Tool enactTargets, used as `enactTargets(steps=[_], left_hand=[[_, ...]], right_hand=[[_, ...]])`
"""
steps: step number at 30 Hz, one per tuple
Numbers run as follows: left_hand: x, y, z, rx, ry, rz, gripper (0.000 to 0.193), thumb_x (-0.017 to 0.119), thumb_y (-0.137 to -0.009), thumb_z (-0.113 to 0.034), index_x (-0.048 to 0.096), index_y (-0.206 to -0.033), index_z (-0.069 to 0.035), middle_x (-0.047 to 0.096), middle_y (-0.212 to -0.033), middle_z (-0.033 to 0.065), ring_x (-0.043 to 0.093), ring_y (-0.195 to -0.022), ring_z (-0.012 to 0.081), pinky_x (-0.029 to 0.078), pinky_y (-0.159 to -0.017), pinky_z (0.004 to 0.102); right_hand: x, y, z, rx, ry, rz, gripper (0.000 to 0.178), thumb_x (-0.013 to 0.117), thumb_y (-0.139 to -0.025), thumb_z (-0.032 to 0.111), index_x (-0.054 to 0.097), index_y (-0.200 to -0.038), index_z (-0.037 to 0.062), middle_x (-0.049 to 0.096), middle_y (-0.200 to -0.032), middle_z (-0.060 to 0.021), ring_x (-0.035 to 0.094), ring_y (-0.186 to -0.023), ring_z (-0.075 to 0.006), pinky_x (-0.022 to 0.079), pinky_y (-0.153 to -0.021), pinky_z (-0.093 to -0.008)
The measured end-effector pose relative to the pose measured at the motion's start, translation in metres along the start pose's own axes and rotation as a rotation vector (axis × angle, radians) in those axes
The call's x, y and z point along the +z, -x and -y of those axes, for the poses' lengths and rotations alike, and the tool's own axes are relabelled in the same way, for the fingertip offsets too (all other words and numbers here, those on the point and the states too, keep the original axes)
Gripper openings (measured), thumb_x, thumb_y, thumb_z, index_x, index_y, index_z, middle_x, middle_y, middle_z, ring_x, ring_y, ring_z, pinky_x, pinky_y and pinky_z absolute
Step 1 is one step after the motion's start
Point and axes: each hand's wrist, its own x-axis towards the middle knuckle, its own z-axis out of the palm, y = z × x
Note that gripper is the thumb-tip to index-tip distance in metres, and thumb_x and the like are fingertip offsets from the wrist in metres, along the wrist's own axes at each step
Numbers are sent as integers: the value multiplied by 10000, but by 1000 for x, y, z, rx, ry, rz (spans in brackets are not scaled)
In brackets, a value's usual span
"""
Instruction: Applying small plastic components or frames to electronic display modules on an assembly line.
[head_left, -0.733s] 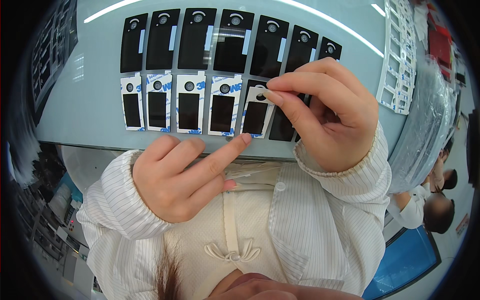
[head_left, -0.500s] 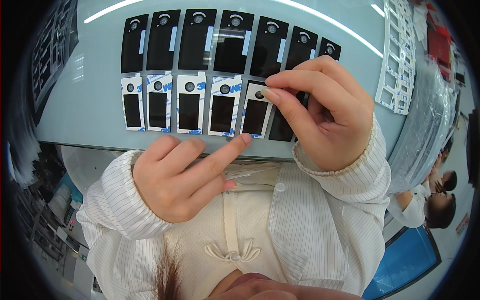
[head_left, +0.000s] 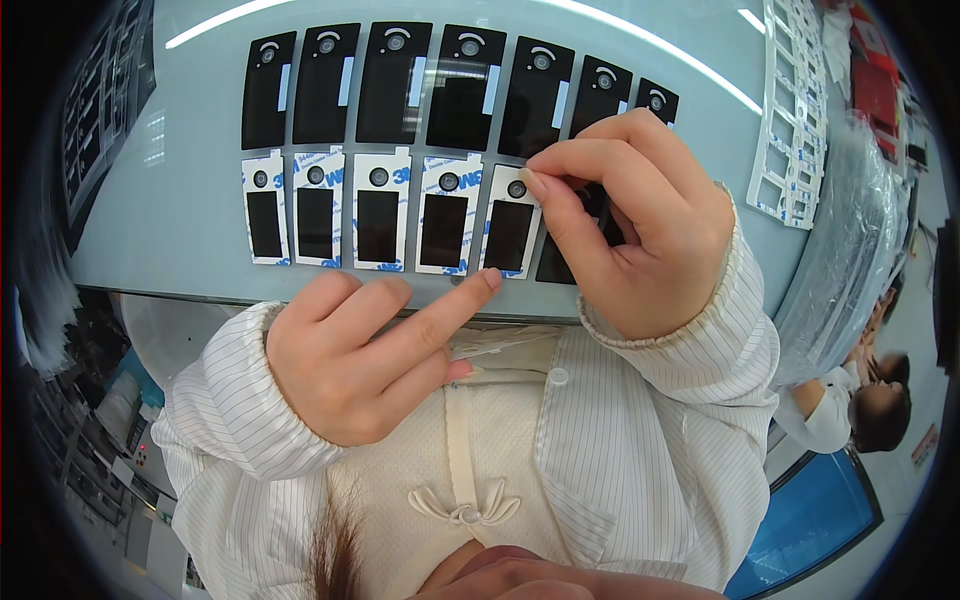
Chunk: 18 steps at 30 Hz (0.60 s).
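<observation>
My right hand [head_left: 640, 225] pinches thumb and index finger at the upper right corner of a white adhesive frame [head_left: 494, 215] with blue print. That frame lies around the dark window of the fifth black panel in the near row. My left hand [head_left: 370, 355] has its index finger stretched out, the tip at the frame's lower edge, while its other fingers are bent. A thin pale strip [head_left: 495, 347] shows beside the left thumb; whether it is held I cannot tell. Left of it, several panels carry like frames [head_left: 380, 215]. A black panel [head_left: 560, 255] lies partly hidden under my right hand.
A far row of black panels [head_left: 390, 85] with round lenses lies above the near row. White cut-out sheets [head_left: 790, 120] lie at the table's right, beside clear plastic wrap [head_left: 840, 250]. The table's front edge [head_left: 200, 294] runs before me. Another person [head_left: 835, 415] is at the right.
My right hand has shifted slightly left, and the round lens in the fifth frame shows more fully. My left hand stays in place.
</observation>
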Motion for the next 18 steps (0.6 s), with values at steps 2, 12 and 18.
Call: enactTargets(steps=[2,12,18], left_hand=[[0,0,0,2,-4,0,277,749,-768,-251,556,-678,-75,702,-1218,78,489,-724,194,395,-620,288],[-3,1,3,14,73,-8,258,770,-718,-227,574,-697,-61,693,-1212,122,511,-724,206,402,-611,299],[-10,6,2,-68,343,-40,235,811,-667,-196,636,-744,-59,678,-950,87,523,-710,224,414,-588,324]], right_hand=[[0,0,0,1,21,7,113,749,-786,-32,705,-877,20,646,-817,-68,616,-603,-131,462,-516,-228],[-6,0,6,46,104,-50,242,743,-776,-63,686,-1000,8,627,-831,-62,552,-616,-73,387,-476,-196],[-36,12,30,163,-387,291,233,757,-796,-15,697,-1018,21,656,-902,-57,509,-548,-58,349,-463,-193]])
